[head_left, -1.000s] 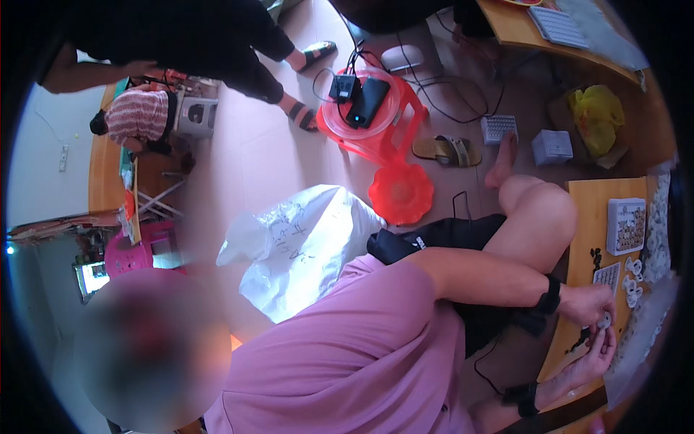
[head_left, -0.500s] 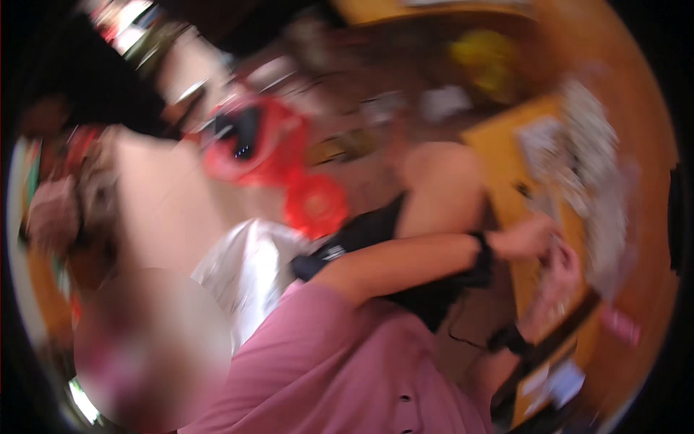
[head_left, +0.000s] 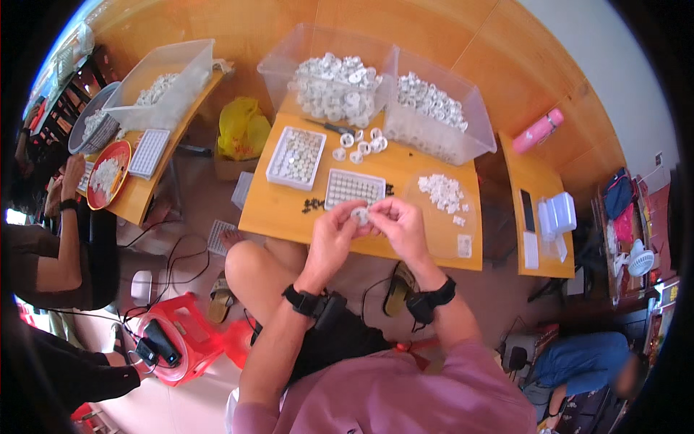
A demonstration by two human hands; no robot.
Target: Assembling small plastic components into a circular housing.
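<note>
In front of me, over the near edge of the wooden table (head_left: 264,217), both my hands meet around a small round white plastic part (head_left: 360,214). My left hand (head_left: 332,233) grips it from the left with bent fingers. My right hand (head_left: 402,226) is pinched against its right side; whether a smaller piece is between those fingertips is hidden. Just beyond them lies a white tray (head_left: 327,201) with rows of small round pieces. Small black parts (head_left: 313,205) are scattered beside it. Several loose white round parts (head_left: 356,156) sit farther back.
Two clear bins (head_left: 278,69) of white parts stand at the back. A fuller white tray (head_left: 291,181) is at left, small white pieces (head_left: 439,191) at right. A side table (head_left: 549,260) holds a pink bottle (head_left: 537,132). A co-worker's arm (head_left: 69,242) is at far left.
My view has swung toward the table, which now lies ahead rather than at the right, and the blur has gone. My hands are close together in both frames.
</note>
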